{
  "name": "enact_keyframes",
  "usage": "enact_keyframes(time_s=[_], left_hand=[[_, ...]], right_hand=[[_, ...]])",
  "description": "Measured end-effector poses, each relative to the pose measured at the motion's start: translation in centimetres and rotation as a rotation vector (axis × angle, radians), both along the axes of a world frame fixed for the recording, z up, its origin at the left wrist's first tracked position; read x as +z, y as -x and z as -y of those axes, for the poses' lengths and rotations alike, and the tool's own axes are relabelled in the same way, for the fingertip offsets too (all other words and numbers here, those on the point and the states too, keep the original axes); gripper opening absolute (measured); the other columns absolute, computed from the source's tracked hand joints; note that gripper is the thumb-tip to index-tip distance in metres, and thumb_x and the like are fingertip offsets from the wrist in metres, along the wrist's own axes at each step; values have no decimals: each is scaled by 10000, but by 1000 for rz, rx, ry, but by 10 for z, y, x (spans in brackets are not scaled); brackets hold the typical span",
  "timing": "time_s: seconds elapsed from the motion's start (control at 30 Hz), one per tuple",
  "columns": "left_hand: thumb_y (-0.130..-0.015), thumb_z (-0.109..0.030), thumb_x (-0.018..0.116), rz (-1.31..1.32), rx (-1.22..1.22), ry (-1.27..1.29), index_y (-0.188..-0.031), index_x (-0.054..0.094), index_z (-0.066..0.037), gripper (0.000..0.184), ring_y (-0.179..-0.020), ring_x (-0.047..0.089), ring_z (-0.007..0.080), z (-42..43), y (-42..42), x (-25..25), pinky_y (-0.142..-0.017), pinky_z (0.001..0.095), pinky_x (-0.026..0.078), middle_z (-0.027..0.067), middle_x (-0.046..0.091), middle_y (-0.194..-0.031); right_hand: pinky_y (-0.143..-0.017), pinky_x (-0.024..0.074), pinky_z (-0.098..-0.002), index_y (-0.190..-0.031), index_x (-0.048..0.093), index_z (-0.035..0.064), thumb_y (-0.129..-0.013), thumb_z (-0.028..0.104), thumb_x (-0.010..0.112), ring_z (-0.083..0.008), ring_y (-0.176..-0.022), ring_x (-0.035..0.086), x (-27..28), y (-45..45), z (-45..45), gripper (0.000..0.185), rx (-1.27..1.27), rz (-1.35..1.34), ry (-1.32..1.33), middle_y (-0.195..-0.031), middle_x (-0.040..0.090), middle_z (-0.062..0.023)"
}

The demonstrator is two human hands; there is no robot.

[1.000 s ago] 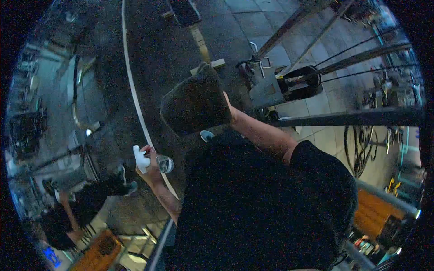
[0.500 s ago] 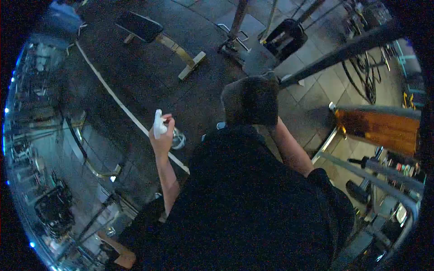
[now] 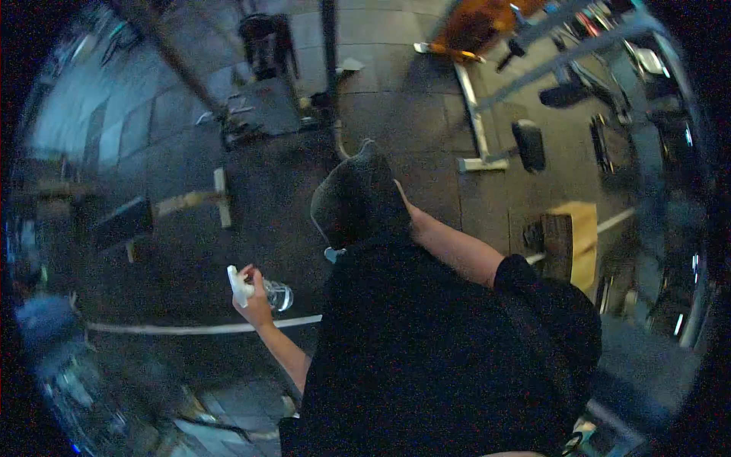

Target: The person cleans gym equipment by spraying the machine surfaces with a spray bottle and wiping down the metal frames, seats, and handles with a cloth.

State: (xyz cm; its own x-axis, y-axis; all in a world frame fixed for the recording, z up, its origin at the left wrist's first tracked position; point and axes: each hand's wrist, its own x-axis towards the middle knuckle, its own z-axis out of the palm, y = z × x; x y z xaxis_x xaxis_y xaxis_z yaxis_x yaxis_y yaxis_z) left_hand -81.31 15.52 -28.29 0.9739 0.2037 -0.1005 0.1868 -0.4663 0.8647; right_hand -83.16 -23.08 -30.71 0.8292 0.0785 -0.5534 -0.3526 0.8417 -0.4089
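My left hand (image 3: 255, 297) is wrapped round the neck of a spray bottle (image 3: 280, 297) with a white trigger head and a clear body. The bottle is tilted to the right, over the dark floor. My right arm reaches forward to a dark grey cloth (image 3: 362, 198) that hangs in a bunched shape in front of my chest. It goes along with my right hand (image 3: 403, 202), whose fingers are mostly hidden behind the cloth, so only its edge shows.
A padded bench (image 3: 126, 225) stands on the floor at the left. A brown and yellow box-like block (image 3: 571, 244) is at the right, near a black padded seat (image 3: 528, 145). A white line (image 3: 205, 329) crosses the floor. Metal machine frames (image 3: 480, 114) stand further ahead.
My view has swung to the right, so the bench and machines have shifted left. The spray bottle sits lower in view, with more of its clear body showing. The cloth stays in front of me.
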Motion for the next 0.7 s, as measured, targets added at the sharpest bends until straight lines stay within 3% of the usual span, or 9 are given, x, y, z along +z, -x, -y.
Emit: enact_keyframes(time_s=[0.03,0.13,0.23,0.4,0.6,0.7], left_hand=[[-899,-115,739,0,-92,-151,-1063,733,-24,188,-853,674,163,-3,-3,12,-775,332,549,55,725,-992],[-900,-123,738,-66,-127,34,-1063,738,-32,187,-848,677,171,-26,-8,-2,-760,327,544,58,733,-1006],[-912,-114,729,-37,-180,34,-1069,739,-34,177,-841,673,153,-21,-13,8,-739,309,530,60,736,-995],[-915,-109,739,58,-220,13,-1065,737,-31,169,-830,655,127,33,1,93,-739,291,522,43,722,-954],[-910,-101,747,215,-233,-61,-1061,734,-28,168,-831,649,125,61,11,124,-720,287,523,36,706,-922],[-908,-97,737,194,-183,56,-1070,725,-10,184,-824,658,145,84,26,101,-725,290,535,55,701,-936]], right_hand=[[-963,568,-475,-1286,629,25,-1000,456,540,-310,-1090,676,4,10,-7,524,-41,-2,5,-1248,681,-149],[-963,568,-475,-1288,628,26,-999,456,542,-310,-1091,676,16,35,-24,525,-121,8,19,-1249,681,-148],[-964,568,-475,-1289,627,26,-998,457,544,-310,-1091,676,27,53,-25,526,-170,47,7,-1250,681,-148],[-964,567,-475,-1291,626,27,-997,457,547,-310,-1092,675,63,82,1,528,-179,94,-38,-1251,680,-148],[-965,567,-474,-1294,624,27,-996,458,550,-310,-1093,675,78,94,41,529,-209,126,-56,-1253,679,-147],[-966,566,-474,-1296,623,28,-995,458,552,-310,-1093,675,78,103,79,530,-245,158,-55,-1254,679,-147]])
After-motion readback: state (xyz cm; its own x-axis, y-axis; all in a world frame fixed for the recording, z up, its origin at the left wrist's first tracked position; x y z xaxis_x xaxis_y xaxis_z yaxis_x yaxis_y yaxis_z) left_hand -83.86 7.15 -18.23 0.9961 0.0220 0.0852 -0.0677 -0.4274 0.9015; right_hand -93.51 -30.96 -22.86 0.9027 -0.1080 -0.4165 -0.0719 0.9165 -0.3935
